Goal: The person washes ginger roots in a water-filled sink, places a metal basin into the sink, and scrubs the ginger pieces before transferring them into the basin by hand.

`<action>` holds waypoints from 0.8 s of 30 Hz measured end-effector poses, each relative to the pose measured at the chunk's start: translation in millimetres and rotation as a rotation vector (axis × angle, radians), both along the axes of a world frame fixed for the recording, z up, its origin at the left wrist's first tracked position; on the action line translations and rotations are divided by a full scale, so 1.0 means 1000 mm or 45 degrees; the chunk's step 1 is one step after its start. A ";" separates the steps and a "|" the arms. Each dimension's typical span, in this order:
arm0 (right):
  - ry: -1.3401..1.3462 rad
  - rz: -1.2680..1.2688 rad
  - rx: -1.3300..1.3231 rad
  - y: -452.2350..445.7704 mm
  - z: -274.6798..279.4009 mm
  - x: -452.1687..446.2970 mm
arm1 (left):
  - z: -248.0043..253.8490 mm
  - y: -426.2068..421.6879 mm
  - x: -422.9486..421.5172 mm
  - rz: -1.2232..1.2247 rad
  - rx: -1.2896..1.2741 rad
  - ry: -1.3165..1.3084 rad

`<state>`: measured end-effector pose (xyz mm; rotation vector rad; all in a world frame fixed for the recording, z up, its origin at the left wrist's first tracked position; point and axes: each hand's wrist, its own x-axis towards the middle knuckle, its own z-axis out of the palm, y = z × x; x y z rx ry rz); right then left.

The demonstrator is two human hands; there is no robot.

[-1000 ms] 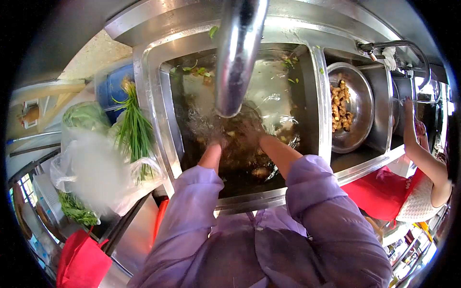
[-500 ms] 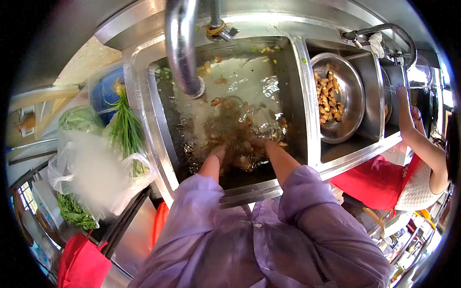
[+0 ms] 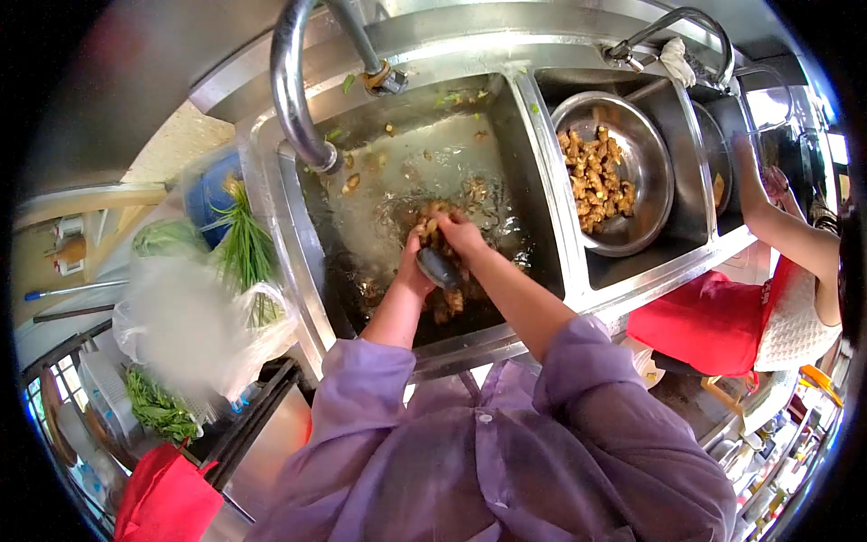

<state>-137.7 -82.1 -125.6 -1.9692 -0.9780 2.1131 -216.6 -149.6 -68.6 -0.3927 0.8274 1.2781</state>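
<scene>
Above the murky water of the left sink basin (image 3: 533, 190), my left hand (image 3: 415, 264) and my right hand (image 3: 462, 237) are drawn together. Both are closed around pieces of ginger (image 3: 432, 237), with the fingers partly hidden. A dark, smooth oval object (image 3: 439, 268) shows between my palms, against the left one; I cannot make out its kind. More ginger (image 3: 449, 305) lies in the water just below my hands. Brown bits and green scraps float toward the back of the basin.
A steel bowl (image 3: 657, 194) of ginger pieces (image 3: 596, 185) stands in the basin to the right. A curved faucet (image 3: 287, 86) overhangs the left basin. Green stalks (image 3: 246, 237) and plastic bags (image 3: 262, 330) lie at left. Another person's arm (image 3: 786, 226) reaches in at far right.
Both my hands have come up out of the water and closed together around ginger; the dark oval object now shows. The view has shifted slightly. The other person's arm stays at the right.
</scene>
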 end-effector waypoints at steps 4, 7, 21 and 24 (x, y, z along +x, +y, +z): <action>0.004 -0.007 0.373 -0.010 0.030 -0.001 | -0.019 -0.011 -0.004 -0.166 0.088 0.069; 0.408 -0.129 -0.088 0.005 0.027 0.017 | -0.024 -0.014 0.001 -0.231 -0.084 0.294; -0.137 0.150 -0.322 0.010 -0.013 0.019 | -0.097 0.020 0.013 -0.427 -0.625 0.451; -0.082 0.087 -0.158 0.008 0.019 0.022 | -0.101 0.023 0.007 -0.415 -0.594 0.562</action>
